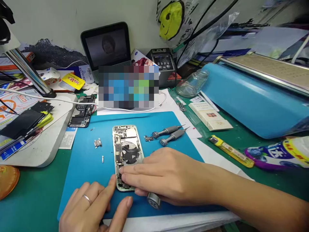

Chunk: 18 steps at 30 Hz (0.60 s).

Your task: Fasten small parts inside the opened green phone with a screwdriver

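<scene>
An opened phone (126, 151) lies face down on a blue work mat (87, 161), its circuit boards and round coil exposed. My right hand (159, 175) is closed around a grey screwdriver (154, 199), whose tip is hidden under my fingers at the phone's lower end. My left hand (93, 206), with a ring on one finger, rests on the mat; its thumb touches the phone's bottom left corner and its fingers are spread. Small loose parts (98, 143) lie on the mat to the left of the phone.
Two more grey screwdrivers (171, 135) lie on the mat's right side. A second opened phone (82, 112) sits at the back left. A small screen (107, 48), a glass jar (191, 84), a blue machine (251, 100) and a yellow tool (230, 151) surround the mat.
</scene>
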Each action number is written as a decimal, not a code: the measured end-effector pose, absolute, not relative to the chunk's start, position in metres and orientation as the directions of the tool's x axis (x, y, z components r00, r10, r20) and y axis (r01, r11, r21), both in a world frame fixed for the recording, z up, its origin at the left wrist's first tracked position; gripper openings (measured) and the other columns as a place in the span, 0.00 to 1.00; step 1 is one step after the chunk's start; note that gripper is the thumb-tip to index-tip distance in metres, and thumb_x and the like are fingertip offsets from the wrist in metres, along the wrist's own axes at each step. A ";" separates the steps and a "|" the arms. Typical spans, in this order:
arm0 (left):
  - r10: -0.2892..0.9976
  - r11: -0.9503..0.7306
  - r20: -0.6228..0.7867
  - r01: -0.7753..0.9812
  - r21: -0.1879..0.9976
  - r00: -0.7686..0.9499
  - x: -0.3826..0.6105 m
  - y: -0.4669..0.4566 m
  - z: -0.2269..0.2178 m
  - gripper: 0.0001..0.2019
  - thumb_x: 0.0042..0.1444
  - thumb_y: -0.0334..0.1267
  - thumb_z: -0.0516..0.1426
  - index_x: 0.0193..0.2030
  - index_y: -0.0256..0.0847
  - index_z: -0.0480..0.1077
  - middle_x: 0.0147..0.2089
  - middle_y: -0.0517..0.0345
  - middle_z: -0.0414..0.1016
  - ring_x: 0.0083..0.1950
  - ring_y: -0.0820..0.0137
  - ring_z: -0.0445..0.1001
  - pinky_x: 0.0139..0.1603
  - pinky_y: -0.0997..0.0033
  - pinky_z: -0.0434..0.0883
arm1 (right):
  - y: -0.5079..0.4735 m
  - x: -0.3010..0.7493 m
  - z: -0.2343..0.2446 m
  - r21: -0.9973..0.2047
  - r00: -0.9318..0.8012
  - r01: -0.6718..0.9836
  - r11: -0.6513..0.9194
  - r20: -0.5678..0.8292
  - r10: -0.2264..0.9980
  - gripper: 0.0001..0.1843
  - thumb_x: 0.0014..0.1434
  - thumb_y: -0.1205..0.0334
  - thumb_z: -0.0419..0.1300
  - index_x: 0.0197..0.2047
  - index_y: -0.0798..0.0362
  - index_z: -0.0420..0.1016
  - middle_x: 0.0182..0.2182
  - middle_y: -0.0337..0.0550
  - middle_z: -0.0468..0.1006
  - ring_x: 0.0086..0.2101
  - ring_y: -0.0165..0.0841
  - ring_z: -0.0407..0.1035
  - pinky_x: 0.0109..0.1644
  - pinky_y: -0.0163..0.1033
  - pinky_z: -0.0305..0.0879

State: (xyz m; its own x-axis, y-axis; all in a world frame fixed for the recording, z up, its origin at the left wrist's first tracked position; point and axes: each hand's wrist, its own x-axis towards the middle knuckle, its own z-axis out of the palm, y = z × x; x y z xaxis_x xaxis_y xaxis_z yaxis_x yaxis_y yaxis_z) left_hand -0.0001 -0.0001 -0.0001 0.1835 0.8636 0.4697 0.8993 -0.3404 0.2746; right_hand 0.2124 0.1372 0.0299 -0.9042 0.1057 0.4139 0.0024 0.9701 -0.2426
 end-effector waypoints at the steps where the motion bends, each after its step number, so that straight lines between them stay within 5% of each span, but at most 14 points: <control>1: 0.863 -0.340 0.470 0.900 0.274 0.183 0.000 0.000 0.000 0.19 0.64 0.42 0.63 0.58 0.38 0.73 0.26 0.67 0.67 0.25 0.77 0.67 0.27 0.73 0.66 | 0.137 0.212 0.030 -0.242 -0.905 0.002 0.970 0.412 0.104 0.10 0.73 0.65 0.54 0.52 0.58 0.75 0.50 0.39 0.83 0.35 0.28 0.78 0.27 0.40 0.64; 18: 0.866 -0.336 0.469 0.896 0.290 0.174 0.000 0.000 0.001 0.18 0.63 0.42 0.64 0.57 0.38 0.74 0.26 0.67 0.67 0.25 0.76 0.68 0.26 0.73 0.66 | 0.137 0.212 0.030 -0.236 -0.909 0.002 0.972 0.405 0.100 0.11 0.73 0.66 0.53 0.53 0.57 0.74 0.49 0.40 0.84 0.36 0.28 0.79 0.27 0.39 0.64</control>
State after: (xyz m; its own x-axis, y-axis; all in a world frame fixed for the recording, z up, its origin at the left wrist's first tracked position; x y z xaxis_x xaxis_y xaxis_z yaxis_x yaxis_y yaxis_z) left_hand 0.0000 -0.0005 0.0006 0.1736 0.8662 0.4686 0.8959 -0.3365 0.2900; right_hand 0.2118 0.1373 0.0295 -0.9087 0.1003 0.4053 0.0020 0.9717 -0.2361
